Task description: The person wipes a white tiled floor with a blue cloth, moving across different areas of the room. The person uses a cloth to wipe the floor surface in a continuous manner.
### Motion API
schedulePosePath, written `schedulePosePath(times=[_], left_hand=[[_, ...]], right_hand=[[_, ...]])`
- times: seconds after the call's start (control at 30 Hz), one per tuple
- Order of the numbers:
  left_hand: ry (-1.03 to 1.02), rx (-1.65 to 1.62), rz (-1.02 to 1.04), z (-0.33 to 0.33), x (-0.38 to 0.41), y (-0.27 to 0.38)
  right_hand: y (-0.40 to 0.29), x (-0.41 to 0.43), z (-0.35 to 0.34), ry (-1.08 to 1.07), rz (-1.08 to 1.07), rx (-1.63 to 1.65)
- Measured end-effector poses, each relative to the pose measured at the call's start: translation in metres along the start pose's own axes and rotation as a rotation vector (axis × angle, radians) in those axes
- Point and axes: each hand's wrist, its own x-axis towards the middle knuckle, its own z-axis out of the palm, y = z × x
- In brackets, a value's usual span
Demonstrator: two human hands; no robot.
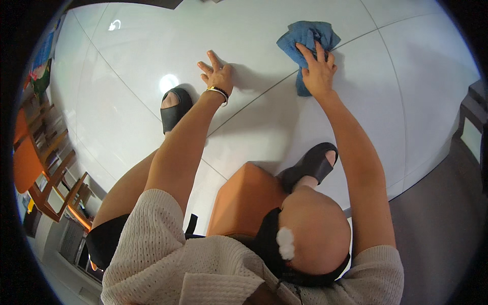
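Note:
On the glossy white tiled floor (pixel 259 45), a crumpled blue cloth (pixel 305 38) lies under my right hand (pixel 319 72), whose fingers press into its folds. A ring is on one finger of that hand. To the left, my left hand (pixel 218 76) has its fingers spread over the floor and holds nothing; bracelets circle its wrist. Whether its palm touches the tiles I cannot tell. The cloth's lower end trails beside my right wrist.
An orange padded stool (pixel 244 202) stands between my legs. My feet are in black slides, one (pixel 176 108) at left, the other (pixel 316 164) at right. Orange and wooden chairs (pixel 28 152) stand at far left, and a dark grey surface (pixel 427 221) lies at right.

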Motion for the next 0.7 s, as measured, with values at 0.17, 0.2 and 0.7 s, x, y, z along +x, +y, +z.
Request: schedulePosePath(times=[0.17,0.2,0.7], left_hand=[[-0.029,0.01,-0.009,-0.003,-0.004,-0.003],[-0.021,0.022,-0.012,-0.002,-0.005,-0.004],[0.036,0.033,0.012,0.0,-0.005,0.004]], right_hand=[[0.041,0.002,-0.014,0.318,0.012,0.247],[0.054,-0.004,-0.023,0.397,0.025,0.204],[0.115,0.017,-0.024,0.132,0.347,-0.156]])
